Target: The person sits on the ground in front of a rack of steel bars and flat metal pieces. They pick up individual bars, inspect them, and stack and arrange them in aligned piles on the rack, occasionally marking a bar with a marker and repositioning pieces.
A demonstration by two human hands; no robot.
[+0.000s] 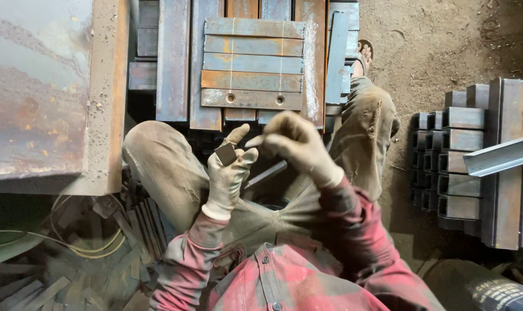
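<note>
Block (225,153): I am pinching it in my left hand (227,175), above my lap.
Right hand (296,145): I am curling it shut, fingertips nearing the block.
Bars (253,63): lying marked and stacked ahead, two holes showing; block not yet placed.

Red plaid shirt (307,282); dirty beige gloves (227,173); rust-orange, grey steel bars (253,63).
</note>
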